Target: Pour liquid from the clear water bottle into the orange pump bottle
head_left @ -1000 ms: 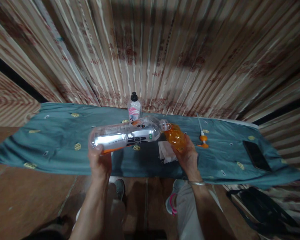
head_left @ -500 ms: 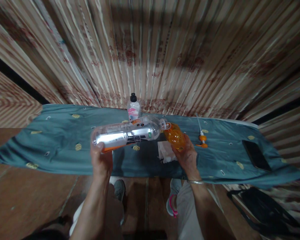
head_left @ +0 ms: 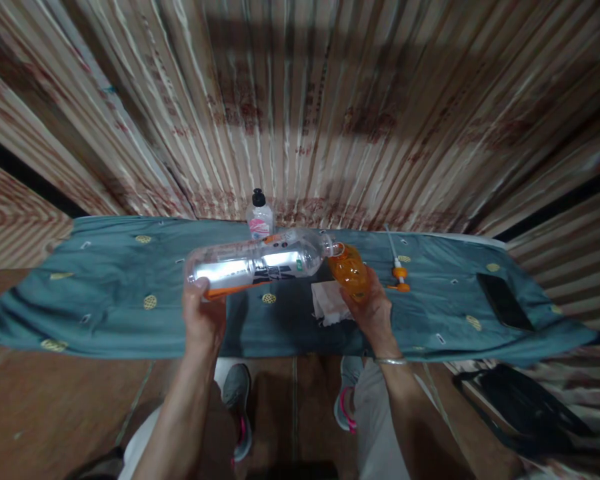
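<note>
Clear plastic, tilted above the table: the drink bottle, its neck meeting the orange bottle's mouth. Left hand's fingers wrap its base; right hand's fingers grip the orange one. Mouths paired, pump dispenser off, lying rightward; black-capped bottle still closed behind. How full either is, what's left, I can't tell.

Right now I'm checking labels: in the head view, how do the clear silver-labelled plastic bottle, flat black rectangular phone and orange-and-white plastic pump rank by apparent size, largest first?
1. Clear silver-labelled plastic bottle
2. Flat black phone
3. Orange-and-white plastic pump
</note>
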`<state>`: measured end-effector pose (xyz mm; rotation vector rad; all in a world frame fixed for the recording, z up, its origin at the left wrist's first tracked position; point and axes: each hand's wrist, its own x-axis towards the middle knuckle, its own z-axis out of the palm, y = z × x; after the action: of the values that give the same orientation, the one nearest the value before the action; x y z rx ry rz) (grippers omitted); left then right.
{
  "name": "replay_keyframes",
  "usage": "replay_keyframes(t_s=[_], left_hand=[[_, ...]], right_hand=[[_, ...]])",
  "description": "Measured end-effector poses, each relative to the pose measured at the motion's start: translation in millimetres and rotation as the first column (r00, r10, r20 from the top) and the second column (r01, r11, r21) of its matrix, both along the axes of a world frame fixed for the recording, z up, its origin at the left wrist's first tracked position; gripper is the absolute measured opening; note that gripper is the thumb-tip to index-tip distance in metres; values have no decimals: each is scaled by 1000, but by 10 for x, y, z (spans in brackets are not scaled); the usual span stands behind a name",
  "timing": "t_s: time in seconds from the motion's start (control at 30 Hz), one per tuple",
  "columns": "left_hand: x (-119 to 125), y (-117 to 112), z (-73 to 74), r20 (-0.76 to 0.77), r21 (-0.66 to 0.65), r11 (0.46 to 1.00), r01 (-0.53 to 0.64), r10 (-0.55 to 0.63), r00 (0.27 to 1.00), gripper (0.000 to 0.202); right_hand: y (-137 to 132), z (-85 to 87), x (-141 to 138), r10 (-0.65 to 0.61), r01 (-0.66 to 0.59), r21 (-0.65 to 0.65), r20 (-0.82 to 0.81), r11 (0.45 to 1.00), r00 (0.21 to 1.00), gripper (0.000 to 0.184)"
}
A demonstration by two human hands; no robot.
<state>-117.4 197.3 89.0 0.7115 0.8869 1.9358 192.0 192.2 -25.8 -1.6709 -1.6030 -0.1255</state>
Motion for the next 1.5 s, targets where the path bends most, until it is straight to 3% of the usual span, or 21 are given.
replay_keyframes(t_s=[0.1,0.27,0.47,0.7,0.93,1.17,1.5], left_hand=[[-30,52,-3,-5,4,1000,-4,4,1000,45],[-63,120,-24,-98,24,997,68,-65,993,32],[-57,108,-50,-80,68,992,109,-103,991,33],[-17,26,-42,8,79,996,46,-46,999,51],[-56,-22,-66,-16,29,999,41,-41,999,49],[-51,-45,-12,-39,65,997,38,-35,999,53],[-45,-72,-13,-45,75,997,12,-9,999,44]], right_hand=[[8,-1,5,-9,9,-5,-21,1000,1000,77],[-9,53,-3,-9,8,-34,-33,999,999,72],[-56,112,-32,-62,61,-87,-12,994,998,73],[-83,143,-60,-44,44,-59,3,997,999,75],[-94,148,-64,-45,47,-96,21,994,999,76],[-91,111,-70,-61,64,-61,42,996,997,79],[-109,145,-55,-62,64,-97,26,993,998,90]])
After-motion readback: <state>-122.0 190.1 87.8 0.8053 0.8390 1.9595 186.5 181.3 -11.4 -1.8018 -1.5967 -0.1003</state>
